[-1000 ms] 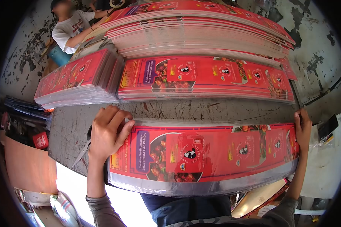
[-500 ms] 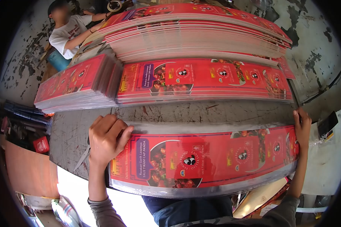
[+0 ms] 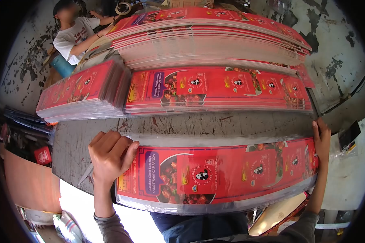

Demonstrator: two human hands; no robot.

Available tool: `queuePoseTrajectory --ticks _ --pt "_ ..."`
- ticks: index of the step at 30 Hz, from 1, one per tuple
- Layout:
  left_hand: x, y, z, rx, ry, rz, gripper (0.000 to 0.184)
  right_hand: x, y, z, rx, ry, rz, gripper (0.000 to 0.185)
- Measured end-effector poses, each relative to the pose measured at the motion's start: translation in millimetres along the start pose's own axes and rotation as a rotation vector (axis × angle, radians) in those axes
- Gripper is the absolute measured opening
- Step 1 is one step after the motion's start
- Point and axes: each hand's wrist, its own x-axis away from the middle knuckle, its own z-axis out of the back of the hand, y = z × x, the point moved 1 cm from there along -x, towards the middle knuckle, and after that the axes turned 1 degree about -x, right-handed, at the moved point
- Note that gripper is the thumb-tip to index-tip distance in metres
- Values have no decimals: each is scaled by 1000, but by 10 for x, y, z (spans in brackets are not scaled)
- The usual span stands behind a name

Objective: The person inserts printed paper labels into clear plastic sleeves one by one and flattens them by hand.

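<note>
In front of me at the table's near edge lies a long red printed board (image 3: 231, 170) in a clear plastic sleeve, bearing panda logos and food pictures. My left hand (image 3: 111, 156) is closed on its upper left corner, fingers curled and thumb along the edge. At the other end, my right hand (image 3: 321, 135) grips the upper right corner, its thumb side partly hidden. Beside my left wrist a pointed metal blade (image 3: 85, 174), perhaps of scissors, lies on the grey scratched table (image 3: 182, 124); its other end is hidden.
Behind it sit a stack of sleeved red boards (image 3: 219, 91) and a shorter sleeved stack (image 3: 75, 91) to the left. A taller pile of boards (image 3: 215, 46) rises further back. Another person (image 3: 75, 34) is at the far left, near a tape roll (image 3: 123, 7).
My left hand has shifted slightly left and down along the board's corner. The board and my right hand look nearly the same; the whole view has tilted a little.
</note>
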Motion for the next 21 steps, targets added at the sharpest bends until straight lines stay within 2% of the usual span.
queuePoseTrajectory --ticks 7,9,10,12,13,15,17,20,21 --pt "1 -3 -2 20 8 -1 21 -8 21 -15 -12 7 -16 23" --pt "2 7 -13 24 5 -6 20 3 -18 -12 185 3 126 22" --pt "-7 -1 -15 25 6 -6 20 2 -41 -6 184 4 114 22" --pt "-8 -12 -19 30 3 -10 19 -67 -141 8 391 -107 344 21" --pt "-2 -14 -28 31 5 -3 18 -136 -209 41 393 -105 344 21" --pt "3 -26 -55 45 11 -6 18 -292 -432 107 382 -329 477 23" --pt "10 -34 -66 60 10 -9 18 -517 -750 118 183 -339 522 26" --pt "23 -51 -81 58 -6 8 18 -798 -1278 387 124 -308 507 29" --pt "27 -57 -87 68 3 7 18 -861 -1370 487 100 -168 531 32"
